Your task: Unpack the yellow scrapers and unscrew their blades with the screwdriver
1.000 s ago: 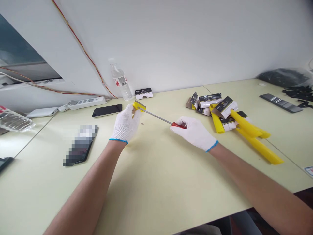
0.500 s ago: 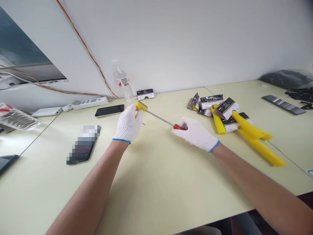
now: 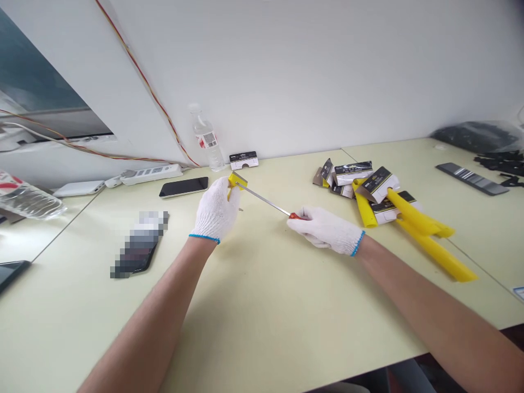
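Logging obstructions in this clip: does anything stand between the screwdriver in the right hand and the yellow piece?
Nothing visible does: the screwdriver runs from the right hand to the yellow piece in the left hand. The cardboard packs lie off rightward.

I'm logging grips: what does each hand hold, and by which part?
Left hand: a yellow piece, by its lower-left side, partly hidden. Right hand: a screwdriver, by its red handle.
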A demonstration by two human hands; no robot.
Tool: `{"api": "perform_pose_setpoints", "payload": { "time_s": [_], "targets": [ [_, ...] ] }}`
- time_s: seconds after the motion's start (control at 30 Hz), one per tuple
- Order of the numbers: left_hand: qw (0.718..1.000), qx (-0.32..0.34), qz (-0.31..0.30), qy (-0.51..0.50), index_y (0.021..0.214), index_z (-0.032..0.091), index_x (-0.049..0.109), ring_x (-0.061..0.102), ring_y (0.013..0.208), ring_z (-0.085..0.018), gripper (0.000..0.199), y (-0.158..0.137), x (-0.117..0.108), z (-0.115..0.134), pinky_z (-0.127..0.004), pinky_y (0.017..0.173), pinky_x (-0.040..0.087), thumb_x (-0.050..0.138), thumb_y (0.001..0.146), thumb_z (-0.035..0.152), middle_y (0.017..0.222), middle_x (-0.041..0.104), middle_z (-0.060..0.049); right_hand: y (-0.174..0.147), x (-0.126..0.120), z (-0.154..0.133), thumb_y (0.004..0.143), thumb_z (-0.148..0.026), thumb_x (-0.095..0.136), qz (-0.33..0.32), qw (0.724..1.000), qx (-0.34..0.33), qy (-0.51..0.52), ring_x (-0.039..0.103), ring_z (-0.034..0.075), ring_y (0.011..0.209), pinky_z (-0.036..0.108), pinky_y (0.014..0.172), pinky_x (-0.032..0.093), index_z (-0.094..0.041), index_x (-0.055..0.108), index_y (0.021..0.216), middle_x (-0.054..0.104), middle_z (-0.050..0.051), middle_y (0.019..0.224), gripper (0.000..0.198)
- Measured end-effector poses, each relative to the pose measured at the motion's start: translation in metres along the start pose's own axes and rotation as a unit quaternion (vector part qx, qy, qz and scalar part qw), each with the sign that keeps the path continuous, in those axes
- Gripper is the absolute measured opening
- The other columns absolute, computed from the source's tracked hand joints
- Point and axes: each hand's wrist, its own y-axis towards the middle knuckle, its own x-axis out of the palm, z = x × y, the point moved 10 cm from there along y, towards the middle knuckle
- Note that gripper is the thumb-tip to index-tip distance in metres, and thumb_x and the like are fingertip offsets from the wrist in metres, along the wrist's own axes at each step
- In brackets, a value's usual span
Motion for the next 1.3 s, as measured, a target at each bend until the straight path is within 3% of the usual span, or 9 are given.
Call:
{"api": "perform_pose_setpoints", "payload": {
  "time_s": [0.13,0.27,0.47,0.57,0.7,0.83,1.0,1.1,1.3],
  "targets": [
    [1.0,-0.001,0.01,0.0,0.105,0.02,0.064,0.063,0.083,-0.024,0.021,0.0,-0.004,0.001,-0.035,0.074,0.043,0.046,0.103,0.029,0.101,0.072,-0.012,-0.012,-0.029,-0.031,0.092,-0.047,0.071,0.229,0.94,-0.16,-0.198,0.053,0.016,0.066,0.028,0.061,0.036,-0.021,0.059,0.083,0.062,0.001,0.074,0.031],
    [1.0,-0.005,0.01,-0.004,0.104,0.02,0.063,0.064,0.085,-0.025,0.019,-0.001,0.0,0.0,-0.034,0.074,0.043,0.046,0.103,0.029,0.104,0.073,-0.013,-0.026,-0.027,-0.049,0.104,-0.048,0.056,0.3,0.873,-0.235,-0.302,0.06,0.021,0.08,0.032,0.068,0.036,-0.019,0.07,0.089,0.069,0.009,0.089,0.035],
    [1.0,-0.003,0.002,-0.003,0.102,0.02,0.063,0.065,0.083,-0.025,0.02,0.0,0.005,-0.003,-0.035,0.075,0.045,0.048,0.103,0.033,0.099,0.072,-0.011,-0.004,-0.001,-0.011,0.104,-0.068,0.043,0.011,0.998,-0.052,-0.019,0.033,0.011,0.047,0.028,0.047,0.025,-0.022,0.06,0.087,0.051,-0.002,0.063,0.052],
    [1.0,-0.011,-0.005,-0.004,0.101,0.02,0.062,0.065,0.081,-0.026,0.019,0.002,0.003,-0.006,-0.036,0.074,0.045,0.049,0.102,0.033,0.096,0.072,-0.011,-0.005,0.004,-0.004,0.095,-0.063,0.064,-0.024,0.999,-0.01,0.033,0.032,0.01,0.045,0.026,0.044,0.023,-0.023,0.057,0.094,0.053,-0.005,0.063,0.04],
    [1.0,-0.01,-0.012,0.002,0.1,0.02,0.062,0.064,0.082,-0.026,0.02,0.002,0.001,-0.005,-0.037,0.073,0.045,0.046,0.103,0.031,0.096,0.071,-0.012,-0.016,-0.027,-0.032,0.092,-0.044,0.07,0.198,0.956,-0.155,-0.15,0.057,0.016,0.065,0.028,0.061,0.039,-0.021,0.065,0.09,0.066,0.001,0.074,0.024],
    [1.0,-0.009,-0.014,-0.001,0.098,0.02,0.061,0.065,0.083,-0.026,0.018,0.001,0.001,-0.002,-0.037,0.076,0.046,0.048,0.102,0.032,0.099,0.072,-0.012,-0.023,-0.026,-0.045,0.104,-0.042,0.054,0.256,0.902,-0.213,-0.276,0.063,0.022,0.082,0.032,0.069,0.038,-0.021,0.071,0.095,0.073,0.008,0.092,0.029],
    [1.0,-0.003,-0.018,-0.01,0.098,0.021,0.06,0.066,0.081,-0.025,0.016,0.001,0.004,-0.002,-0.036,0.075,0.046,0.05,0.102,0.033,0.097,0.072,-0.01,-0.001,-0.009,-0.008,0.104,-0.066,0.045,0.021,0.997,-0.058,-0.045,0.036,0.012,0.049,0.028,0.048,0.027,-0.021,0.065,0.095,0.052,-0.002,0.064,0.049],
    [1.0,0.002,-0.01,-0.013,0.098,0.021,0.061,0.064,0.078,-0.024,0.017,0.002,0.004,-0.004,-0.036,0.073,0.045,0.05,0.102,0.033,0.097,0.072,-0.009,-0.002,0.008,0.005,0.096,-0.063,0.063,-0.078,0.995,0.014,0.064,0.025,0.009,0.044,0.026,0.043,0.018,-0.023,0.057,0.099,0.046,-0.007,0.063,0.04],
    [1.0,0.0,-0.009,0.001,0.097,0.021,0.061,0.065,0.086,-0.026,0.015,0.003,0.003,-0.007,-0.036,0.075,0.044,0.051,0.102,0.031,0.101,0.071,-0.011,-0.011,-0.035,-0.028,0.094,-0.049,0.068,0.233,0.94,-0.148,-0.2,0.056,0.017,0.069,0.029,0.064,0.036,-0.021,0.06,0.083,0.065,0.002,0.076,0.031]
  ]
}}
